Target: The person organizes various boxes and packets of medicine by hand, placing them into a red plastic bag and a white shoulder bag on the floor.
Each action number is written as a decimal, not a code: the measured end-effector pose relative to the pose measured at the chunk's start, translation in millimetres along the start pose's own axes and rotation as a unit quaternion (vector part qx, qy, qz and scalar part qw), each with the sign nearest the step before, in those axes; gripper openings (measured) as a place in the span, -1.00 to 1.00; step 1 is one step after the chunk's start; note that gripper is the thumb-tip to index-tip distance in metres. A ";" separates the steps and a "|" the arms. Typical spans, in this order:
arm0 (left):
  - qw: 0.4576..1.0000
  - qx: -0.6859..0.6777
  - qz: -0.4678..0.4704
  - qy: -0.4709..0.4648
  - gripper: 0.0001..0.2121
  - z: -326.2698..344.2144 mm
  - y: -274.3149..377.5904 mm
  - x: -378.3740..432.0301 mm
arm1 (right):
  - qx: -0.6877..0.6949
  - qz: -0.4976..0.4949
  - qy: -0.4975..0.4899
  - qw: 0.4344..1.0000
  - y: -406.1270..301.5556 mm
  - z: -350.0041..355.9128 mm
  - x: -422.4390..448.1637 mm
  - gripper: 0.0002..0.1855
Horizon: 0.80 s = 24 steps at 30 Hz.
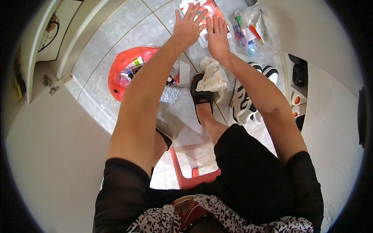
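At the top of the head view both my arms reach forward over the floor. My left hand [188,29] is spread flat, palm down, with nothing in it. Close beside it, my right hand [218,39] is flat too, its fingers slightly apart. Beneath the fingers lies a red-and-white printed sheet or packet [214,8], partly covered by them; whether they press on it I cannot tell. A stained white cloth [212,77] lies over the toe of a black slipper [201,94] on my foot, just below my right wrist.
A red plastic bag [116,68] of bottles and boxes stands left, near small cartons [170,94]. To the right are a clear bag [253,32] of packets and black-and-white shoes [240,96]. Cabinet doors [58,145] flank me. A red plastic stool [198,179] is under me.
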<state>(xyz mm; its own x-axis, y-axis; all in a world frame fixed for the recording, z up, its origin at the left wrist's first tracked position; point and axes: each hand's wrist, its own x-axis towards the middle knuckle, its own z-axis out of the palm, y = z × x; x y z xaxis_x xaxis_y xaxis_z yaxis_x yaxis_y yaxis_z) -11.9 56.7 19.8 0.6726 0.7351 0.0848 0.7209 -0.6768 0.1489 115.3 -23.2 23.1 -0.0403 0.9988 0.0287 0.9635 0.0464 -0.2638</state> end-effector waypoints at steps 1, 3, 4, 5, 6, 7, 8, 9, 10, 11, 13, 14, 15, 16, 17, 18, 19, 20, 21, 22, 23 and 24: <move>1.000 0.003 -0.002 0.002 -0.50 -3.9 2.3 1.2 | -0.009 0.003 -0.015 1.000 3.1 1.2 0.5 -0.34; 0.990 0.011 -0.026 -0.141 -0.43 -16.3 4.4 10.9 | -0.012 -0.005 -0.020 1.000 2.6 -0.6 5.2 -0.35; 0.981 -0.024 -0.019 -0.191 -0.39 -25.1 5.2 12.9 | -0.034 0.010 -0.044 0.998 2.9 -1.5 2.6 -0.34; 0.975 -0.039 -0.005 -0.219 -0.36 -35.0 0.6 18.2 | -0.055 0.023 -0.068 0.996 4.1 -2.7 3.3 -0.33; 0.978 -0.090 0.000 -0.189 -0.35 -44.2 -6.7 16.8 | -0.066 0.013 -0.040 0.997 5.6 -3.5 3.7 -0.32; 0.976 -0.141 0.002 -0.164 -0.35 -53.6 -14.6 9.6 | -0.055 0.019 -0.033 0.998 1.1 -9.3 4.3 -0.35; 0.989 -0.104 0.029 -0.105 -0.38 -64.4 -29.0 -2.8 | -0.033 0.026 -0.018 0.999 -5.1 -13.8 5.8 -0.39; 0.994 -0.091 0.062 -0.022 -0.47 -80.7 -44.4 -17.1 | -0.016 0.037 -0.005 0.999 -10.2 -24.9 6.2 -0.43; 0.991 -0.119 0.056 -0.017 -0.56 -98.1 -60.4 -34.1 | -0.008 0.034 -0.005 0.999 -13.5 -35.9 8.1 -0.43; 0.988 -0.147 0.051 -0.007 -0.63 -116.1 -73.4 -49.1 | -0.021 0.012 0.031 0.999 -12.8 -47.3 11.4 -0.44; 0.966 -0.192 -0.027 -0.169 -0.72 -152.5 -85.5 -82.7 | -0.032 -0.012 0.069 0.997 -6.6 -64.8 18.2 -0.46; 0.972 -0.170 0.008 -0.161 -0.73 -162.7 -90.4 -105.0 | -0.015 -0.016 0.079 0.997 -5.0 -71.8 22.7 -0.52; 0.976 -0.149 0.043 -0.154 -0.74 -163.7 -92.8 -130.8 | 0.002 -0.020 0.087 0.996 -7.1 -77.5 27.9 -0.57; 0.973 -0.159 0.087 -0.146 -0.66 -158.3 -93.7 -157.5 | -0.004 -0.038 0.122 0.992 -13.2 -82.8 33.4 -0.67; 0.967 -0.171 0.132 -0.138 -0.57 -153.4 -91.0 -178.4 | -0.003 -0.041 0.122 0.992 -20.0 -90.5 37.7 -0.67; 0.966 -0.174 0.132 -0.138 -0.57 -153.8 -78.0 -189.2 | 0.057 -0.043 0.144 0.987 -27.0 -99.2 37.7 -0.68; 0.963 -0.137 0.165 -0.165 -0.51 -155.5 -59.5 -196.3 | 0.115 -0.043 0.167 0.978 -34.7 -105.7 34.6 -0.69; 0.957 -0.098 0.198 -0.189 -0.45 -156.1 -44.3 -200.0 | 0.124 -0.079 0.158 0.976 -44.3 -109.5 28.9 -0.68; 0.957 -0.098 0.200 -0.184 -0.45 -152.4 -34.7 -203.9 | 0.133 -0.117 0.150 0.973 -58.2 -110.6 23.2 -0.66; 0.952 -0.049 0.209 -0.218 -0.29 -143.2 -26.4 -203.5 | 0.183 -0.114 0.068 0.974 -73.4 -100.7 12.6 -0.64; 0.944 -0.002 0.220 -0.247 -0.12 -132.3 -19.3 -199.8 | 0.225 -0.108 -0.012 0.968 -86.6 -82.4 -1.9 -0.62; 0.944 -0.001 0.193 -0.266 -0.12 -124.6 -17.3 -199.1 | 0.219 -0.189 0.000 0.957 -95.5 -66.1 -16.1 -0.60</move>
<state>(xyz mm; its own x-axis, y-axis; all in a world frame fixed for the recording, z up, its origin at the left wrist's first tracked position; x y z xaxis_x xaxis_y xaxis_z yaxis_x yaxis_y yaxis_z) -179.0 -73.1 123.1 0.8738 0.3098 -0.3749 0.4053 -0.8899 0.2093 41.4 -44.9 111.5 -0.3650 0.9089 0.2018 0.6768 0.4079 -0.6128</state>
